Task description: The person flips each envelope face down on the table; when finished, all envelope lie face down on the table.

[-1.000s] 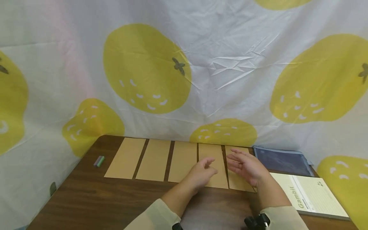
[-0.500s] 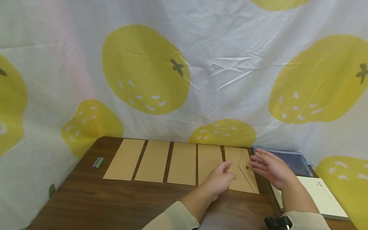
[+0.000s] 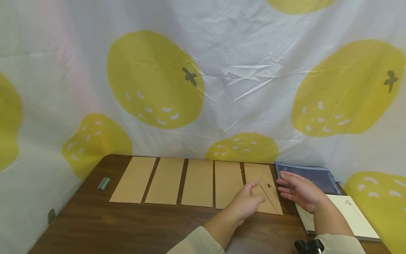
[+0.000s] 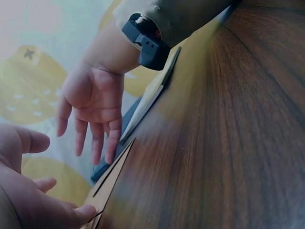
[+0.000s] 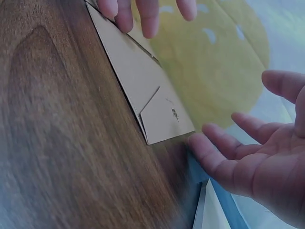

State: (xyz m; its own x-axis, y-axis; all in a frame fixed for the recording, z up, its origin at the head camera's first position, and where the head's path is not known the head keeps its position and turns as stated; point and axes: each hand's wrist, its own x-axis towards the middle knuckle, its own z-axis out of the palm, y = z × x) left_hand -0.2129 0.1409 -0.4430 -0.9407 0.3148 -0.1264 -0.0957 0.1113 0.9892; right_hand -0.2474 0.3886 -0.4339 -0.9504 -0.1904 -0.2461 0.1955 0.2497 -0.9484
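Several brown paper envelopes lie side by side in a row on the dark wooden table. The rightmost envelope [image 3: 260, 176] shows a pointed flap with a small dark print on its right end. Over its left and near part hovers my left hand [image 3: 245, 204], fingers loosely spread and holding nothing. My right hand [image 3: 299, 192] is just past that envelope's right edge, palm turned inward, also holding nothing. In the right wrist view, its fingertips [image 5: 198, 143] come close to the flap end of the envelope [image 5: 167, 119]; whether they touch cannot be told.
A blue zip pouch [image 3: 312, 176] lies at the back right, partly behind my right hand. A pale notebook [image 3: 352, 217] sits in front of it, under my right forearm. Two small coloured sticks [image 3: 103, 183] lie at far left. A lemon-patterned curtain [image 3: 241, 98] hangs behind the table.
Both hands have moved right along the row, uncovering the rightmost envelope's flap and print. Over the last half second they have barely moved. The head view has shifted slightly.
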